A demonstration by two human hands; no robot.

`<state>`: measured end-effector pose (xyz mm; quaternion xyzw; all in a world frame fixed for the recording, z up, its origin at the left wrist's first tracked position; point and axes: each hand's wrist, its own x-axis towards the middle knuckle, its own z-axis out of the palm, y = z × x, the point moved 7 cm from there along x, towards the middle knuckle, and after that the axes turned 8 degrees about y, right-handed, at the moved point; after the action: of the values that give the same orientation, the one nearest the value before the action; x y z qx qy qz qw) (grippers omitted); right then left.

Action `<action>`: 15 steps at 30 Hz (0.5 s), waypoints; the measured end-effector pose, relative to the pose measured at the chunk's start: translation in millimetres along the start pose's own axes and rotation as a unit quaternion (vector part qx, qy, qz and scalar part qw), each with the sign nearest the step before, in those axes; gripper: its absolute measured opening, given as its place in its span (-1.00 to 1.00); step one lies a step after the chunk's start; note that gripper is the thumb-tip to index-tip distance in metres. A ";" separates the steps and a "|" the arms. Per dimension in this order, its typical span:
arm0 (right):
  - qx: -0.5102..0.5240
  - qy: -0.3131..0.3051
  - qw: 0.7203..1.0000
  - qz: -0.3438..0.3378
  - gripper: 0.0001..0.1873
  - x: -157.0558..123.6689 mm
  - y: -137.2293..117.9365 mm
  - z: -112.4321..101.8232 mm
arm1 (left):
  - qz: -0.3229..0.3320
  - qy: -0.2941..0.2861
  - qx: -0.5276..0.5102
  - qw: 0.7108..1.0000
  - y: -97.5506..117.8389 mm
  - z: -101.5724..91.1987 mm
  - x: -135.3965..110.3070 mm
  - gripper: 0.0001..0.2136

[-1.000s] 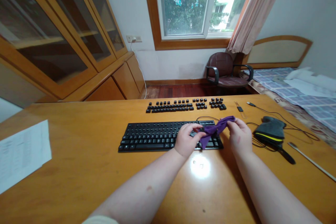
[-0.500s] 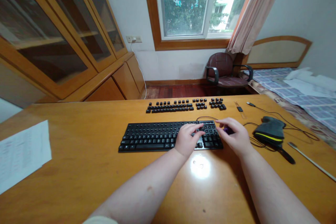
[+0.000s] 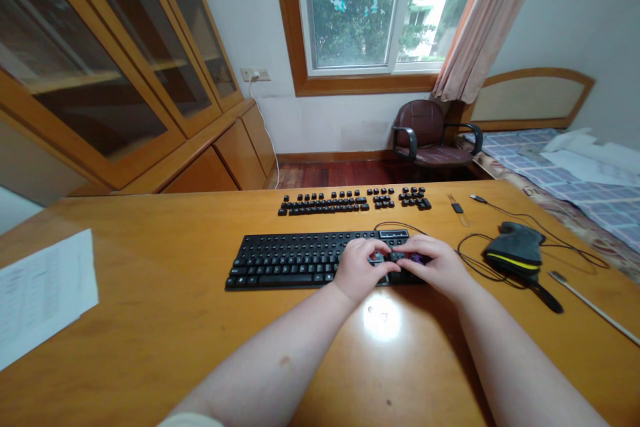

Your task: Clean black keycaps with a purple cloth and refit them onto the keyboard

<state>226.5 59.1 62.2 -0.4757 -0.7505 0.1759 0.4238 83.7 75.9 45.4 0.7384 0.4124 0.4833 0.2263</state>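
A black keyboard (image 3: 285, 265) lies on the desk, its upper rows stripped to bare switches, the lower rows still capped. Over its right-hand part, the fingertips of my two hands meet around a small black keycap (image 3: 395, 256); whether it is seated or lifted is unclear. My left hand (image 3: 359, 268) is closed in a pinch there. My right hand (image 3: 443, 263) is curled, its thumb and index finger at the same keycap. Under its palm shows a small purple object (image 3: 419, 258), mostly hidden. Loose keycaps (image 3: 325, 204) stand in rows behind the keyboard.
A grey and black brush-like tool with a yellow stripe (image 3: 515, 250), a thin white-handled brush (image 3: 595, 307), a USB cable (image 3: 479, 199) and a small black item with wires (image 3: 457, 208) lie on the right. Paper sheets (image 3: 50, 293) lie on the left.
My right hand has moved left with the purple object, from beside the keyboard's right end onto it. My left hand has shifted slightly right, and the fingertips now meet.
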 end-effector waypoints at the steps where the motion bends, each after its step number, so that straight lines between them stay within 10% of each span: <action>1: -0.002 -0.007 1.000 0.003 -0.81 0.0 0.4 0.6 | 0.000 -0.006 0.001 1.000 0.1 0.5 -0.1 -0.76; 9: -0.116 0.006 0.984 0.134 -0.80 -0.2 50.3 -11.6 | 0.040 -0.130 0.130 0.982 9.1 16.3 -7.9 -0.34; 15: -0.104 -0.052 0.978 0.174 -0.78 -3.1 62.9 1.1 | 0.028 -0.195 0.252 0.947 0.6 26.5 -15.5 -0.45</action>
<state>261.7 87.1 18.1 -0.6306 -0.6917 0.1923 0.2948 104.7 64.5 26.2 0.8624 0.4479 0.2161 0.0950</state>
